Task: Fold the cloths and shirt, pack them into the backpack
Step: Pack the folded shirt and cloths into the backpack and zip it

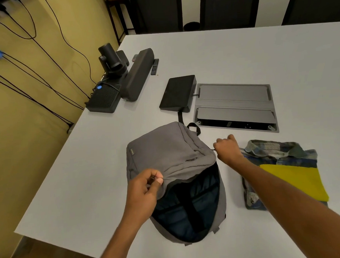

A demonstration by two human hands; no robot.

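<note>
A grey backpack lies flat in the middle of the white table, its main compartment gaping toward me and showing a dark lining. My left hand pinches the edge of the grey front flap at the opening. My right hand is closed on the zipper pull at the bag's right side. To the right lies a folded plaid shirt, collar away from me, with a folded yellow cloth on top of it. My right forearm crosses over the shirt's left edge.
Behind the backpack sit a black tablet-like console and an open grey cable hatch set in the table. At the far left stand a camera, a speaker bar, a black box and a remote. Cables hang on the yellow wall.
</note>
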